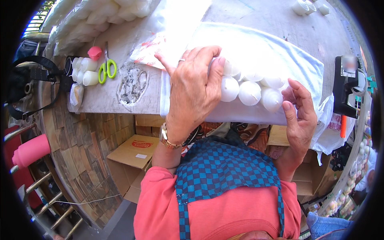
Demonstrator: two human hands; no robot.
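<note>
A clear plastic bag (pixel 276 52) full of white plastic bottles (pixel 249 93) lies on the grey worktop (pixel 276 20), its mouth toward me at the table's near edge. My left hand (pixel 196 90), with a ring and a gold watch at the wrist, presses flat on the bag's left end, fingers over the bottles. My right hand (pixel 299 116) holds the bag's right corner at the table edge, thumb pressing the plastic against a bottle.
Green-handled scissors (pixel 107 69), a pink cap (pixel 95 53) and several small white bottles (pixel 85 71) lie at the left. More bagged bottles (pixel 92 20) are at the back left. A black tape dispenser (pixel 346 86) stands right. Open cardboard boxes (pixel 134 158) sit under the table.
</note>
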